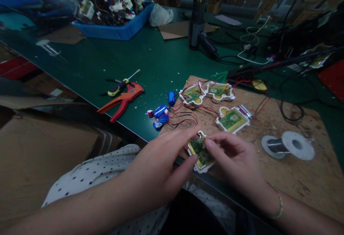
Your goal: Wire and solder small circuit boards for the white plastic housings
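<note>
A white-framed green circuit board (200, 152) is tilted at the front edge of the brown work board. My left hand (169, 156) grips it from the left, thumb on the near side and fingers over the far side. At its upper end my right hand (233, 152) is pinched, with a bit of thin yellowish wire (205, 139) seeming to show at the fingertips. Beyond my hands lie three similar units: one circuit board unit (233, 120) close by, another (192, 94) farther left, and a third (219, 91) beside that. Red and black wires run to blue battery cells (161, 111).
On the brown work board (290, 181) a solder spool (291, 145) lies to the right. Red cutters (126, 99) and a screwdriver (120, 86) rest at the left on the green table (150, 63). Farther back are a heat gun (197, 27) and a full blue bin (113, 30).
</note>
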Demonstrator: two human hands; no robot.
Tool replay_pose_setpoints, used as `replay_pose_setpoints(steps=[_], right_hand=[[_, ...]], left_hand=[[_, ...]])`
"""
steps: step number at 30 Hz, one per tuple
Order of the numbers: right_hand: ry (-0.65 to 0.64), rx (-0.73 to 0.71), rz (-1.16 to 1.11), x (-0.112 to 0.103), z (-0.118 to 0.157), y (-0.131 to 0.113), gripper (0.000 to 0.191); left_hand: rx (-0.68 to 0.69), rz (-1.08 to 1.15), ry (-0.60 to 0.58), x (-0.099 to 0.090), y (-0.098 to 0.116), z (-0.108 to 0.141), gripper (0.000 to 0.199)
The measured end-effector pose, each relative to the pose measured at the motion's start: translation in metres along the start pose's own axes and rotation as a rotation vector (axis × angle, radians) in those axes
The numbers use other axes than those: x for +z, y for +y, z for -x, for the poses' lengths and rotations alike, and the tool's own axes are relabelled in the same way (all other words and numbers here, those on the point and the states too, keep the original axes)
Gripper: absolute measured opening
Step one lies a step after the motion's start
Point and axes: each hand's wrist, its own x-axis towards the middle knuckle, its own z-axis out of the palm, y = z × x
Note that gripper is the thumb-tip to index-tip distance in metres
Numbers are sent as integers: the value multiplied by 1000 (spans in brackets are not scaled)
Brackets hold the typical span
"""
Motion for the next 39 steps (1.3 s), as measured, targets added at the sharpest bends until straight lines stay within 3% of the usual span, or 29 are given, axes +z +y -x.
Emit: replay_pose_setpoints(steps=[4,10,14,18,21,24,27,30,33,39], right_hand=[[7,61,-34,-1,-2,-4,21],[-9,44,-8,-1,-3,-6,18],[-10,25,19,1,-2,-6,15],[9,17,39,0,-2,-4,16],[-3,32,39,-1,-2,-2,18],[-17,54,26,-2,-4,-3,22],[-11,55,12,-3,-5,-5,23],[-14,55,2,-3,-4,-5,23],[-9,50,17,-2,-3,-3,22],[-20,-10,67,-3,0,0,19]], left_hand=[[-65,27,68,-5,-3,2,51],[8,57,-6,-4,-2,4,52],[-23,113,-97,0,-1,6,53],[-34,180,-102,-1,0,4,51],[-88,175,-69,-12,-6,-1,49],[-241,34,82,-35,-26,-5,45],[-383,-281,184,-62,-64,-5,50],[-487,-621,54,-81,-108,3,68],[-612,-715,-97,-87,-138,11,78],[-737,-722,-89,-89,-153,11,81]])
